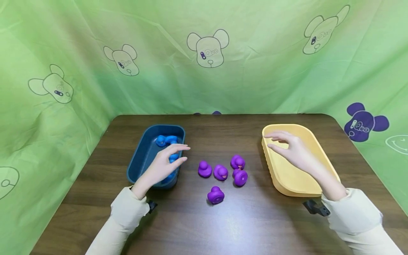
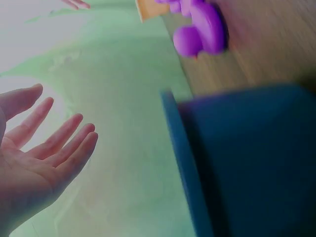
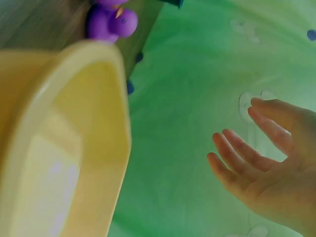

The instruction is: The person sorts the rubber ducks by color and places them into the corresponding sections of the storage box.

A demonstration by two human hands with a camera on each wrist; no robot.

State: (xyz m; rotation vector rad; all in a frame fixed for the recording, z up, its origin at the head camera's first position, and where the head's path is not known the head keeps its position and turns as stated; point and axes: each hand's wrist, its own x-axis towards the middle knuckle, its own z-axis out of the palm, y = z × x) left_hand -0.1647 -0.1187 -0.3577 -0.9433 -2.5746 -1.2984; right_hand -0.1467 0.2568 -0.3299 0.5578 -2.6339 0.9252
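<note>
My left hand [image 1: 164, 163] hovers over the right side of a dark blue bin [image 1: 135, 161], fingers extended and thumb apart, holding nothing. Several blue toy ducks [image 1: 161, 141] lie in that bin, partly hidden by the hand. My right hand [image 1: 291, 148] is above the left part of a yellow bin [image 1: 306, 191], its fingers loosely spread with nothing between them. Between the bins, several purple rubber ducks lie on the table: one purple duck [image 1: 215, 195] sits nearer to me, and another purple duck [image 1: 240, 177] is tipped with its round base showing.
Both bins stand on a dark brown wooden table [image 1: 220, 230]. Behind it hangs a green cloth [image 1: 165, 88] printed with bear heads. Black wrist mounts, such as the right mount [image 1: 316, 208], hang below both sleeves.
</note>
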